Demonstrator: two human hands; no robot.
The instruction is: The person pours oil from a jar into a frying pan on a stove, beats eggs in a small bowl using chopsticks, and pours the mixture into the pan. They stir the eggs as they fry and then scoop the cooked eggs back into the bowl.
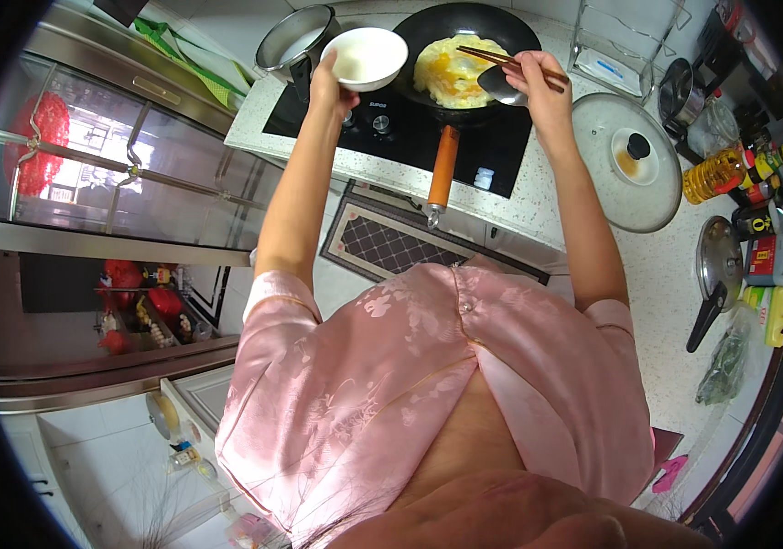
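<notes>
My left hand (331, 92) grips the rim of a white bowl (381, 51), tilted so its inside shows a pale film. The bowl is held over the left part of the black cooktop (281, 123). A pair of brown chopsticks (484, 55) is in my right hand (541, 92), their tips over a spread of yellow and white egg (456, 75) in a black wok (501, 24). Below those fingers is a metal spatula head (499, 88); whether the hand also holds it I cannot tell. The wok's wooden handle (443, 161) points toward me.
A steel pot (295, 41) stands left of the wok. To the right, a large glass lid (628, 199) lies on the speckled counter (652, 288). Beyond it are an oil bottle (710, 180), a pressure cooker lid (717, 264) and bagged greens (722, 367). A wire rack (587, 41) stands behind.
</notes>
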